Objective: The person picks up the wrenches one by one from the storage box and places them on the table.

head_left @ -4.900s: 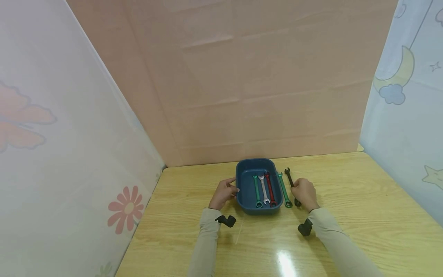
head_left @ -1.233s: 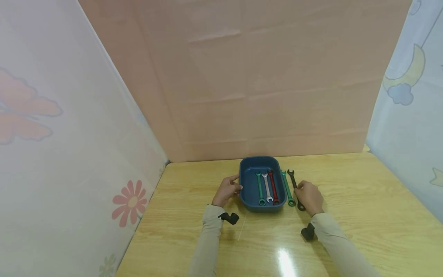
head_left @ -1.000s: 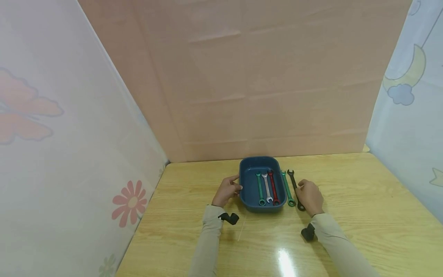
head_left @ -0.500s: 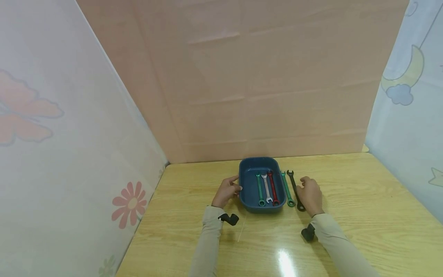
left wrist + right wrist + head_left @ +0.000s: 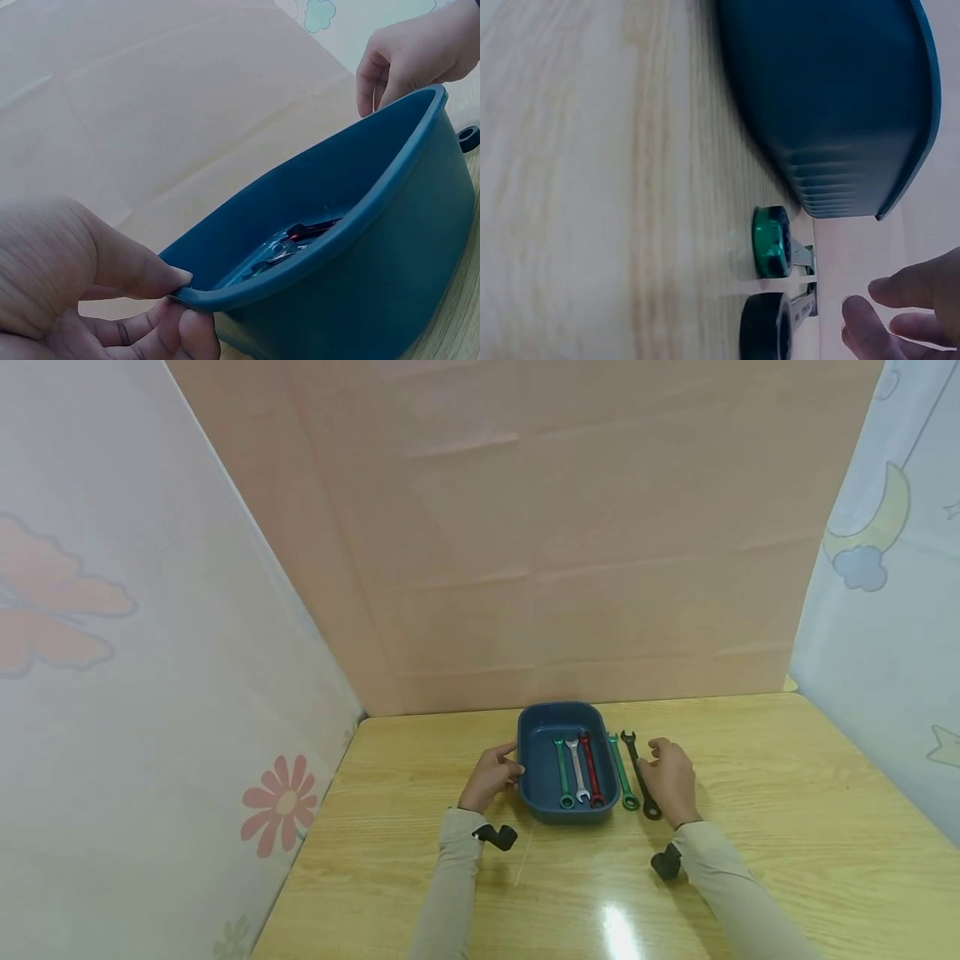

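Here, at the head view's lower centre, the left hand [image 5: 491,778] pinches the rim of the blue basin [image 5: 570,817]; farther right, the black wrench [image 5: 634,755] lies just left of the right hand [image 5: 672,783], thumb and fingertips parted.

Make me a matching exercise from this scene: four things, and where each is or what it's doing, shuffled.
Things:
1. left hand
2. black wrench
3. silver wrench
4. red wrench

Places and states:
A. lying on the table
B. inside the blue bin, nearest its right wall
C. pinching the bin's rim
D. inside the bin, between two other wrenches

Pairs: 1-C, 2-A, 3-D, 4-B
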`<state>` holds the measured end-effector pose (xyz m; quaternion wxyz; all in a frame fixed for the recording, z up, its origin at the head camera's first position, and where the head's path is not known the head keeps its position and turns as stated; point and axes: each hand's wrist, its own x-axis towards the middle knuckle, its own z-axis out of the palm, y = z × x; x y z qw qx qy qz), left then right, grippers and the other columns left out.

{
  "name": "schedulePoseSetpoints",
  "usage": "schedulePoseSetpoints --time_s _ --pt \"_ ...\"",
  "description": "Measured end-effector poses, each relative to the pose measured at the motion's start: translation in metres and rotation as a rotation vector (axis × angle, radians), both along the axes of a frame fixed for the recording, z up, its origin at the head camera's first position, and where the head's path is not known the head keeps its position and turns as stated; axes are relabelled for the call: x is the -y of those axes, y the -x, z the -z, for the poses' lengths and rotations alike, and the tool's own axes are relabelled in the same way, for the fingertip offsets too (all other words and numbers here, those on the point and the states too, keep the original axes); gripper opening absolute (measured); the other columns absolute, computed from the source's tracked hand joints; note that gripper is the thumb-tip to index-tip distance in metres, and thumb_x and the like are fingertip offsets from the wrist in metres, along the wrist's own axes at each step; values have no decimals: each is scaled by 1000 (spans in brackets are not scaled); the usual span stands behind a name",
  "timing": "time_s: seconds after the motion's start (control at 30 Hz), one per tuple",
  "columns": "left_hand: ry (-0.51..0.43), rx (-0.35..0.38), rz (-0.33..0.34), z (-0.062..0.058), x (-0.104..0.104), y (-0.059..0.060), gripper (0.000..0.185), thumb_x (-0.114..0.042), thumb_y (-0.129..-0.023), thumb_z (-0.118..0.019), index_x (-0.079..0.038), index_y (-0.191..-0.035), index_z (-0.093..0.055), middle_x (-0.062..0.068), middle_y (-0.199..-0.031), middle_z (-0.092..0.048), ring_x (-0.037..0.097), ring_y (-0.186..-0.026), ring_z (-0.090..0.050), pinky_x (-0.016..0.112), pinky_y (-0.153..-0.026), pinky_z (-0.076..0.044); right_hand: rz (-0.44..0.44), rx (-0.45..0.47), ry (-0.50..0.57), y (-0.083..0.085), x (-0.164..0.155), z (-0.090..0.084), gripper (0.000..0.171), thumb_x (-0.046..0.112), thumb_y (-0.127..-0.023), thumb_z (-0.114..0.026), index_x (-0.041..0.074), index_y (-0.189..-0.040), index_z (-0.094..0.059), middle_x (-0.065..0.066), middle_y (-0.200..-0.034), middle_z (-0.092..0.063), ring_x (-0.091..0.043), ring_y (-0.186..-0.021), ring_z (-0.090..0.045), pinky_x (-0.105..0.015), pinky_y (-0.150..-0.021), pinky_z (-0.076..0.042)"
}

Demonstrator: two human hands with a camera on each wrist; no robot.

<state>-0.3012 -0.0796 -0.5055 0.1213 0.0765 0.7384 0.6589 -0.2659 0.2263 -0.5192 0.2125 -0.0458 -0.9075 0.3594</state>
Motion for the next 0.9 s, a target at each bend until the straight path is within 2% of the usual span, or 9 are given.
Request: schedulePoseSetpoints --time_s 0.37,0.6,0.9 --pt "7 -2 -5 -1 0 -2 61 6 -90 -58 0 -149 -44 28 -91 -64 15 -64 -56 38 -64 -50 -7 -12 13 1 1 -3 42 2 -88 -67 -17 -124 -56 -37 -109 -60 -46 -90 -67 -56 -72 -54" --pt "-10 2 -2 0 1 -1 62 7 -89 -58 0 -149 -43 23 -84 -63 14 -60 -56 34 -61 -49 -21 -24 27 1 2 -9 43 1 -88 -67 -17 -125 -55 -37 -109 -60 -46 -90 -67 -55 -71 -55" --pt "-12 7 3 0 1 -1 61 7 -90 -57 0 -150 -43 28 -88 -63 16 -63 -56 35 -62 -49 -37 -51 21 1 3 -9 42 0 -88 -67 -18 -125 -56 -37 -106 -61 -46 -86 -67 -51 -67 -56"
